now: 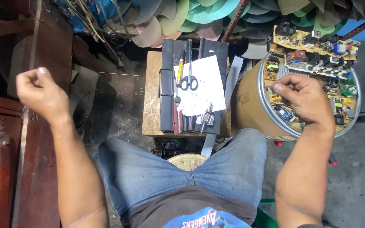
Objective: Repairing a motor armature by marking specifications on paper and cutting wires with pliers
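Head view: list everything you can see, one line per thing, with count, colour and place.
scissors: one, black handles, on the white paper
white paper: one sheet, on the black case
black case: one, open, on the wooden stand
wooden stand: one, light brown, centre
screwdriver: one, yellow handle, beside the scissors
circuit boards: many, yellow and green, piled on the drum
drum: one, brown with a metal rim, right
fan blades: many, green, blue and grey, top
left hand: closed, raised at left
right hand: fingers pinched, over the drum
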